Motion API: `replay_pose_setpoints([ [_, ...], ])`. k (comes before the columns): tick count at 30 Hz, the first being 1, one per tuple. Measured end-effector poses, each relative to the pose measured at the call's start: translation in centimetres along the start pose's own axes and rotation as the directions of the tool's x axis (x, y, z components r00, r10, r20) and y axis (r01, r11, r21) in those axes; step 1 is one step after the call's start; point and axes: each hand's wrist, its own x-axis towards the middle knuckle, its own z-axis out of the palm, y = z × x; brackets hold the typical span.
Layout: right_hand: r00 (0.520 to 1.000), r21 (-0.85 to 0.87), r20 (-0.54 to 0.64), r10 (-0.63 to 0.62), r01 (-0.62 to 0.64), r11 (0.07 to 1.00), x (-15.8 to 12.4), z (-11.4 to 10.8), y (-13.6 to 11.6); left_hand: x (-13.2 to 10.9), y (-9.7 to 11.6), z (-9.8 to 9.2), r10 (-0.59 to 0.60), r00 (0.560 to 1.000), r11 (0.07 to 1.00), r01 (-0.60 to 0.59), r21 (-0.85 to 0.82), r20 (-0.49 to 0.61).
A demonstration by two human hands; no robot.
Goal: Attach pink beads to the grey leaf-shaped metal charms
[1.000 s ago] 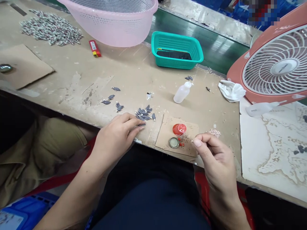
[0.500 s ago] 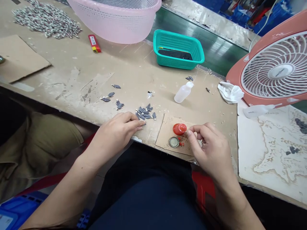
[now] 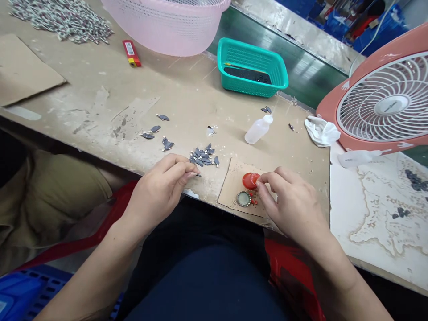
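My left hand (image 3: 167, 180) pinches a small dark grey leaf-shaped piece (image 3: 198, 174) between thumb and forefinger, low over the table edge. Just beyond it lies a pile of similar leaf pieces (image 3: 202, 156) with pale beads at their ends. My right hand (image 3: 287, 191) has thumb and forefinger closed at the rim of a small red cup (image 3: 248, 180); whatever they hold is hidden or too small to name. The cup rests on a cardboard piece (image 3: 229, 191), beside a metal bottle cap (image 3: 244, 199) and red bits (image 3: 254, 202).
Behind stand a translucent squeeze bottle (image 3: 259, 129), a green basket (image 3: 252, 87) and a pink basket (image 3: 174, 38). A red-and-yellow box cutter or lighter (image 3: 131, 53) lies left of them. At right are a crumpled tissue (image 3: 321, 131) and a fan (image 3: 391, 104).
My left fingers have closed on a leaf piece and raised it slightly. My right hand has shifted left, its fingertips now at the red cup's rim.
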Motion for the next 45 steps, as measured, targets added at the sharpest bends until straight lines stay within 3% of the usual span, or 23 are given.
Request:
replay_pose_setpoints([
  [4, 0.987, 0.351, -0.044, 0.153, -0.128, 0.927, -0.4, -0.4, 0.4, -0.4, 0.7, 0.0, -0.074, 0.997, 0.987, 0.073, -0.145, 0.002],
  [8, 0.939, 0.687, 0.057, 0.338, -0.282, 0.67, -1.3, -0.7, 0.9, -0.7, 1.7, 0.4, -0.135, 0.989, 0.936, 0.15, -0.32, 0.067],
  [10, 0.918, 0.771, 0.114, 0.38, -0.323, 0.549, -1.7, -0.6, 1.1, -0.7, 2.2, 0.7, -0.143, 0.983, 0.896, 0.176, -0.408, 0.112],
  [12, 0.906, 0.803, 0.134, 0.402, -0.337, 0.491, -2.2, -0.5, 1.2, -0.6, 2.7, 1.0, -0.131, 0.979, 0.851, 0.191, -0.489, 0.155],
  [14, 0.904, 0.772, 0.107, 0.413, -0.337, 0.538, -2.6, -0.2, 1.3, -0.4, 3.2, 1.2, -0.104, 0.977, 0.815, 0.191, -0.546, 0.187],
  [18, 0.938, 0.47, -0.032, 0.345, -0.29, 0.834, -3.3, 0.7, 1.5, -0.4, 3.8, 1.3, -0.098, 0.969, 0.765, 0.218, -0.606, 0.225],
  [20, 0.953, 0.335, -0.043, 0.3, -0.269, 0.903, -3.6, 1.1, 1.6, -0.4, 4.0, 1.5, -0.152, 0.952, 0.707, 0.292, -0.643, 0.265],
  [22, 0.958, 0.313, -0.029, 0.284, -0.261, 0.913, -3.9, 1.2, 1.6, -0.3, 4.4, 1.7, -0.224, 0.926, 0.619, 0.377, -0.689, 0.305],
  [24, 0.95, 0.408, -0.051, 0.307, -0.261, 0.875, -4.2, 0.9, 1.3, -0.2, 5.0, 1.9, -0.273, 0.905, 0.525, 0.425, -0.737, 0.327],
  [28, 0.873, 0.733, -0.081, 0.481, -0.275, 0.623, -5.0, -0.9, -0.8, -0.1, 6.8, 2.5, -0.305, 0.896, 0.404, 0.428, -0.808, 0.322],
  [31, 0.85, 0.832, -0.091, 0.518, -0.221, 0.509, -5.4, -1.9, -2.8, -0.1, 8.0, 2.7, -0.297, 0.902, 0.408, 0.416, -0.813, 0.313],
  [33, 0.863, 0.809, -0.132, 0.488, -0.19, 0.556, -5.5, -1.9, -3.4, -0.2, 8.5, 2.8, -0.277, 0.913, 0.445, 0.397, -0.802, 0.299],
  [34, 0.87, 0.758, -0.166, 0.465, -0.189, 0.625, -5.5, -1.7, -3.3, -0.3, 8.6, 2.8, -0.265, 0.92, 0.467, 0.384, -0.796, 0.288],
  [36, 0.891, 0.563, -0.23, 0.391, -0.205, 0.8, -5.4, -1.0, -2.6, -0.4, 8.4, 2.8, -0.249, 0.931, 0.503, 0.36, -0.786, 0.267],
  [38, 0.929, 0.323, -0.217, 0.299, -0.22, 0.92, -5.4, 0.1, -1.4, -0.5, 8.1, 2.8, -0.238, 0.937, 0.528, 0.345, -0.776, 0.255],
  [42, 0.969, 0.042, -0.076, 0.234, -0.232, 0.972, -5.7, 2.2, 0.3, -0.7, 7.5, 2.9, -0.242, 0.936, 0.575, 0.349, -0.739, 0.254],
  [45, 0.974, -0.02, -0.012, 0.224, -0.224, 0.974, -5.7, 2.5, 0.6, -0.7, 7.5, 2.9, -0.285, 0.92, 0.541, 0.387, -0.747, 0.27],
])
